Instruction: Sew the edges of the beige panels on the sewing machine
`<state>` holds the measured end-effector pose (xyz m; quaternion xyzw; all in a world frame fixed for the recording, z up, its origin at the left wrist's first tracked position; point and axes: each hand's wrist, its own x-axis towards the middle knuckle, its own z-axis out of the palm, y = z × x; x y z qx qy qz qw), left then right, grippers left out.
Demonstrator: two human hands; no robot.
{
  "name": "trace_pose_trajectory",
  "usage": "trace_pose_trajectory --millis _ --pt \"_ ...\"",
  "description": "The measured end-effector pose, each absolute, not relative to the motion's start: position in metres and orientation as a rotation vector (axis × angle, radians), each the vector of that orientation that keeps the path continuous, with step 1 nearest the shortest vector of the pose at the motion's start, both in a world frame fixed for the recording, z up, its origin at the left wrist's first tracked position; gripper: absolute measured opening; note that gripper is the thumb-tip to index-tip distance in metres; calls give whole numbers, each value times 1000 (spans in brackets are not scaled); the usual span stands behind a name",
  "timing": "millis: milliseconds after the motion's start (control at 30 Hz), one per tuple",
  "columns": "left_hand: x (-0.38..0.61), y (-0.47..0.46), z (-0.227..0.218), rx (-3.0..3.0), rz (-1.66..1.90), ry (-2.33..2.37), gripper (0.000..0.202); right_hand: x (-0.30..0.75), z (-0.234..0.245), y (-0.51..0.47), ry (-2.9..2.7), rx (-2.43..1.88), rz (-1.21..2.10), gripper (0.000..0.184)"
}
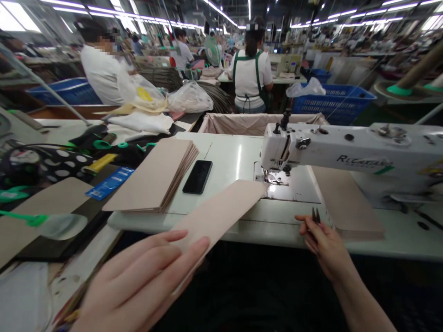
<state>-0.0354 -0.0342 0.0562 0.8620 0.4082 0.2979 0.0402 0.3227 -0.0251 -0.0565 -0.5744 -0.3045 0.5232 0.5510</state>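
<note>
My left hand point(145, 272) grips the near end of a beige panel point(221, 207), fingers on top. The panel slants up to the right, its far corner close to the needle area of a white sewing machine point(318, 147). In my right hand point(321, 240) is a small pair of thread snips point(315, 216), points upward, held in front of the machine and apart from the panel. A stack of similar panels point(152, 175) lies on the table at left. Another stack point(346, 203) sits under the machine arm, right of the needle.
A black phone point(197, 177) lies on the pale table point(228, 152). To the left are a blue packet point(109, 183), a polka-dot cloth and green-handled tools. Behind the table stands a cloth-lined bin point(235, 123). Several people work farther back.
</note>
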Motion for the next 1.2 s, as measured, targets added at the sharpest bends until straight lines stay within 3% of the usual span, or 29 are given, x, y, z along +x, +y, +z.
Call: trace_pose_trajectory --millis 167,333,567,767,1200 --pt "38 -23 -35 2749 388 1093 38 320 -62 10 -624 -1166 1328 25" --pt "63 -20 -89 2667 362 1247 63 318 -41 51 -616 -993 1419 23" --pt "52 -9 -97 2639 346 1282 70 308 -22 75 -612 -931 1498 31" --pt "48 -10 -91 2586 355 1378 65 301 -22 81 -546 -898 1516 23" --pt "38 -5 -90 2540 370 1284 73 302 -26 92 -481 -888 1471 17"
